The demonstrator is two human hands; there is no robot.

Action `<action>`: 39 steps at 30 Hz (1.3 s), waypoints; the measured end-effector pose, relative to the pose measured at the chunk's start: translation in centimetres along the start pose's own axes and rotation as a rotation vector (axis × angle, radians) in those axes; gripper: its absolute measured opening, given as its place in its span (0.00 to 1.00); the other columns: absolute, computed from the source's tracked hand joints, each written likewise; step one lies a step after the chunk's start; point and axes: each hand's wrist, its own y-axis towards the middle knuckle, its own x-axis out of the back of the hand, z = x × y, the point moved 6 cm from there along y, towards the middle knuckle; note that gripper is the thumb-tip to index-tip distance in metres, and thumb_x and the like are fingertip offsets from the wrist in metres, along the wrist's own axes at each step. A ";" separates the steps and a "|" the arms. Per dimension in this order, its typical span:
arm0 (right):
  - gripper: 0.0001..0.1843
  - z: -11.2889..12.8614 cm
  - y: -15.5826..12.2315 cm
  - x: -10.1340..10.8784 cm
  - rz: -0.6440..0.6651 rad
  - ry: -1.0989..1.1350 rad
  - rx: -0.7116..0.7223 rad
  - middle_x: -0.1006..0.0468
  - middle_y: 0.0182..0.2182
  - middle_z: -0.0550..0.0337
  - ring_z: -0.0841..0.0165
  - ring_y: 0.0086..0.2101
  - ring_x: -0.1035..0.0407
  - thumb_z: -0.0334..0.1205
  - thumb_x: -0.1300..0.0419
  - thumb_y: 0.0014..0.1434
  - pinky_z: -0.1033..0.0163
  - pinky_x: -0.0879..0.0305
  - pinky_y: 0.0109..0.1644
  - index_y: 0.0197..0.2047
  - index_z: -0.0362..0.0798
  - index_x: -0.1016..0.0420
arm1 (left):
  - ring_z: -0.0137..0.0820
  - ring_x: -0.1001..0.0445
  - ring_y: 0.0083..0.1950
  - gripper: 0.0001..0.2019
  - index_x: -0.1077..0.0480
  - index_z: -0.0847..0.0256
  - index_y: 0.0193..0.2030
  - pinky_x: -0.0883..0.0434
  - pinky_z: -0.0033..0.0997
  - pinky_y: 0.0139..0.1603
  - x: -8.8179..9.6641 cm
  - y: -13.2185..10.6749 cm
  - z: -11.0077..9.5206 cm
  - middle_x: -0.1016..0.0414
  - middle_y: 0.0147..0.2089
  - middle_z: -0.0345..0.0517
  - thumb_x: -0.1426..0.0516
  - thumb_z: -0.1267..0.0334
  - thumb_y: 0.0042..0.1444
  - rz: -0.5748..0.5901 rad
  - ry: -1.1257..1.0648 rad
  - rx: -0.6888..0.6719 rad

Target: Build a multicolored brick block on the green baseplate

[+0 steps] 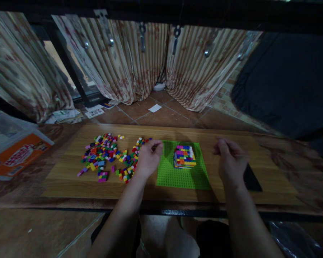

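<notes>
A block of many-coloured toy bricks (184, 157) stands on a green studded baseplate (167, 177). My left hand (149, 159) is over the baseplate's left edge, next to the loose bricks (107, 148). Its thumb and fingers are pinched together, and whatever may be between them is too small to make out. To the right of the baseplate, my right hand (230, 156) hangs apart from the block, slightly blurred. Its fingers curl in toward the thumb; I cannot make out anything in them.
A wooden board (67, 179) lies under the bricks and baseplate. Partly behind my right forearm is a flat black object (252, 179). At the far left stands a plastic container with an orange label (18, 156). Striped curtains (140, 64) hang beyond the board.
</notes>
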 end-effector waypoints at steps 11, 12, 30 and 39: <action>0.10 5.9 -10.9 -10.9 0.722 -0.109 0.294 0.20 0.34 0.58 0.64 0.36 0.26 0.38 0.44 0.63 0.59 0.31 0.42 0.41 0.54 0.21 | 0.22 0.31 0.25 0.12 0.27 0.65 0.36 0.34 0.21 0.27 11.7 -0.7 -0.4 0.25 0.30 0.41 0.40 0.60 0.48 -0.543 -0.275 0.117; 0.11 5.5 -11.7 -12.0 0.786 -0.119 0.287 0.21 0.35 0.57 0.64 0.36 0.26 0.37 0.46 0.64 0.60 0.31 0.42 0.42 0.53 0.22 | 0.21 0.31 0.25 0.12 0.27 0.65 0.36 0.35 0.21 0.27 12.1 -0.9 -0.3 0.25 0.30 0.40 0.40 0.60 0.48 -0.550 -0.295 0.127; 0.13 4.2 -16.0 -20.8 0.959 -0.312 0.373 0.24 0.43 0.54 0.62 0.45 0.29 0.35 0.46 0.63 0.57 0.33 0.52 0.46 0.50 0.21 | 0.22 0.32 0.24 0.08 0.26 0.63 0.32 0.35 0.21 0.26 14.4 -1.6 0.4 0.25 0.27 0.40 0.36 0.62 0.45 -0.529 -0.493 0.157; 0.12 3.5 -15.0 -20.8 0.930 -0.454 0.338 0.24 0.40 0.55 0.62 0.42 0.28 0.34 0.46 0.61 0.57 0.34 0.49 0.40 0.49 0.21 | 0.21 0.31 0.26 0.05 0.26 0.63 0.32 0.34 0.21 0.29 16.6 -2.4 0.2 0.26 0.28 0.39 0.38 0.65 0.47 -0.572 -0.522 0.147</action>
